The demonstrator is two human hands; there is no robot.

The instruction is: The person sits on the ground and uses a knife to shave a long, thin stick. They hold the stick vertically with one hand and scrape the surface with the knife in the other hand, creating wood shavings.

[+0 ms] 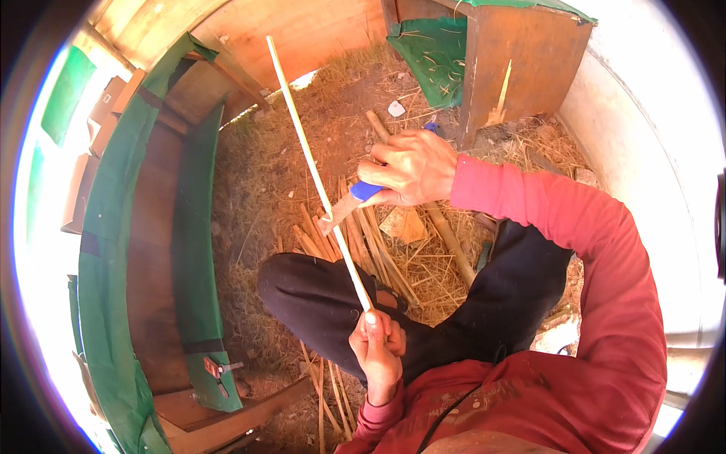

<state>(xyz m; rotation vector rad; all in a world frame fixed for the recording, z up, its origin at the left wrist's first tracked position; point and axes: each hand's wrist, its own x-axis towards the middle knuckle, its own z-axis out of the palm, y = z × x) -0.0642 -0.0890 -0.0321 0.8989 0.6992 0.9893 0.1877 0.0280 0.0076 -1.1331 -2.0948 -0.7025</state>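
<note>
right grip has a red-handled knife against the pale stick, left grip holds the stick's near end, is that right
No: in the head view the knife has a blue handle, not red. The right grip has it against the pale stick, and the left grip holds the near end.

The stick [303,143] you work on is pale, smooth-looking wood or bamboo with a matt surface. Your knife has a dull, blotchy metal blade [342,213] and a smooth blue handle [367,189] that looks like plastic. Your red top [612,246] and black trousers [314,287] are soft, matt cloth. Below you, rough split strips [378,246] of wood or bamboo lie on coarse, dry straw and earth [253,197]. To your left, wrinkled green sheeting [113,204], cloth or plastic, covers wood; ahead, a brown wooden panel [537,60] looks scuffed.
</note>
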